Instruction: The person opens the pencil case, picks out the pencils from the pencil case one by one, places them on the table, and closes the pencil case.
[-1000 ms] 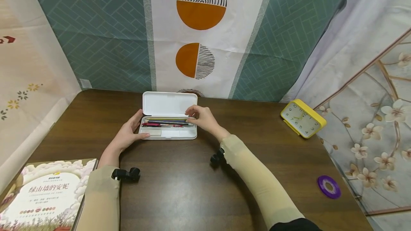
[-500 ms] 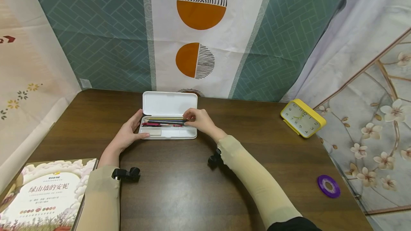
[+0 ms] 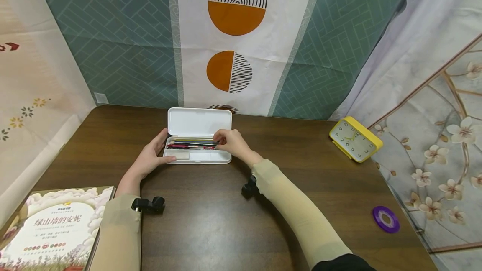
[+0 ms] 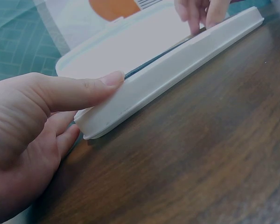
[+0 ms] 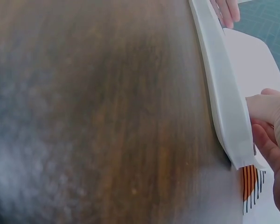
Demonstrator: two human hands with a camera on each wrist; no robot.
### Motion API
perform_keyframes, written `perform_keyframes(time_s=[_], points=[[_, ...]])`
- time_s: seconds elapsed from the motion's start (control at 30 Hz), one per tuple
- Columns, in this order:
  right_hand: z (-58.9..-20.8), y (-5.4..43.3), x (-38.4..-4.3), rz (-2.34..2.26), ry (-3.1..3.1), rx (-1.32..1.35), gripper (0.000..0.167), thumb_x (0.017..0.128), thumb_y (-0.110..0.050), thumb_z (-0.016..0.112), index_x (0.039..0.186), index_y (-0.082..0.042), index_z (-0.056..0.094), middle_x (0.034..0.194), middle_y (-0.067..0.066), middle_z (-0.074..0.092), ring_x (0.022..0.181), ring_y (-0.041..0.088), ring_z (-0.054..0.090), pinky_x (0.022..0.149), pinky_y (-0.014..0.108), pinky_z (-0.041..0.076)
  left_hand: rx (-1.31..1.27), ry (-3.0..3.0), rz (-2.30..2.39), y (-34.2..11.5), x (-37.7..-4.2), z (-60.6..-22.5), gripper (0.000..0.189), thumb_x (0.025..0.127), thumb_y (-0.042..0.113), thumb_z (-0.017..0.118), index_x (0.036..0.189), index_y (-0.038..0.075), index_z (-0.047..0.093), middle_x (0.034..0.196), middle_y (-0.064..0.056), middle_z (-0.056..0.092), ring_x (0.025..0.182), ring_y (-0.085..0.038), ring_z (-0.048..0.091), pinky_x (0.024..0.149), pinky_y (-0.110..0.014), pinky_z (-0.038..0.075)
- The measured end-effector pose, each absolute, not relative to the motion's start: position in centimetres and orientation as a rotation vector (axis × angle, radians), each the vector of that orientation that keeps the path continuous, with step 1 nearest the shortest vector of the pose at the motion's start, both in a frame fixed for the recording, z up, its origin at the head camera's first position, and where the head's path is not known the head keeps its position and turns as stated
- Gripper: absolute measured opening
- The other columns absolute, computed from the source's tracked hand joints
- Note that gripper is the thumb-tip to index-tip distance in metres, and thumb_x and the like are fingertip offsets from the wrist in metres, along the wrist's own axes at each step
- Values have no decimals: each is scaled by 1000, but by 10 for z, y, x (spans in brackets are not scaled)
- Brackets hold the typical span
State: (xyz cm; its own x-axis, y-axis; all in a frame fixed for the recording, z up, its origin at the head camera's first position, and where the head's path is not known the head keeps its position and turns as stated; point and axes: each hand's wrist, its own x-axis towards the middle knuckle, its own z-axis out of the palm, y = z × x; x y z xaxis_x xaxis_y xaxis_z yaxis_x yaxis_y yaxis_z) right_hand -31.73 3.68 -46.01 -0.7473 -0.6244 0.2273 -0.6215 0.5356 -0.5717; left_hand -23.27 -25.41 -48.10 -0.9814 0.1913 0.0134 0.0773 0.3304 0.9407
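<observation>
A white pencil case (image 3: 208, 157) lies on the table with its lid (image 3: 199, 122) raised at the back. Several pens and pencils (image 3: 188, 143) lie lengthwise inside, and a pale block (image 3: 180, 155) sits in the front left part. My left hand (image 3: 150, 157) holds the case's left end, the thumb on its front rim (image 4: 79, 93) and the fingers round the side. My right hand (image 3: 234, 143) reaches into the right part of the case, fingers bent down at the pens' right ends. Whether these fingers (image 4: 216, 11) pinch a pen is hidden.
A book (image 3: 56, 229) lies at the table's front left. Toward the right stand a yellow clock (image 3: 354, 139) and, nearer, a purple ring-shaped roll (image 3: 385, 219). Fabric hangings (image 3: 132, 53) border the table behind and at both sides.
My right hand has shifted a little left and toward me along the pens. The left hand and the pencil case have stayed put.
</observation>
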Motion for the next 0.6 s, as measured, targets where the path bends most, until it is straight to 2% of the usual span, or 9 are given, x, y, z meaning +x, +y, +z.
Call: perform_keyframes(time_s=[0.3, 0.6], points=[[-459, 35, -317, -999, 2745, -1105, 17, 80, -5, 79, 95, -5, 69, 90, 7, 75, 80, 16, 70, 69, 15, 53, 256, 2482, 1747, -254, -233, -482, 106, 83, 7, 77, 158, 10, 2, 165, -14, 5, 151, -35, 9, 121, -42, 15], [-459, 33, -315, -965, 2769, -1077, 14, 83, -4, 75, 97, -6, 71, 92, 7, 76, 83, 17, 72, 72, 18, 55, 254, 2473, 1761, -254, -233, -482, 106, 83, 7, 77, 158, 10, 2, 165, -13, 5, 151, -34, 9, 122, -33, 17]])
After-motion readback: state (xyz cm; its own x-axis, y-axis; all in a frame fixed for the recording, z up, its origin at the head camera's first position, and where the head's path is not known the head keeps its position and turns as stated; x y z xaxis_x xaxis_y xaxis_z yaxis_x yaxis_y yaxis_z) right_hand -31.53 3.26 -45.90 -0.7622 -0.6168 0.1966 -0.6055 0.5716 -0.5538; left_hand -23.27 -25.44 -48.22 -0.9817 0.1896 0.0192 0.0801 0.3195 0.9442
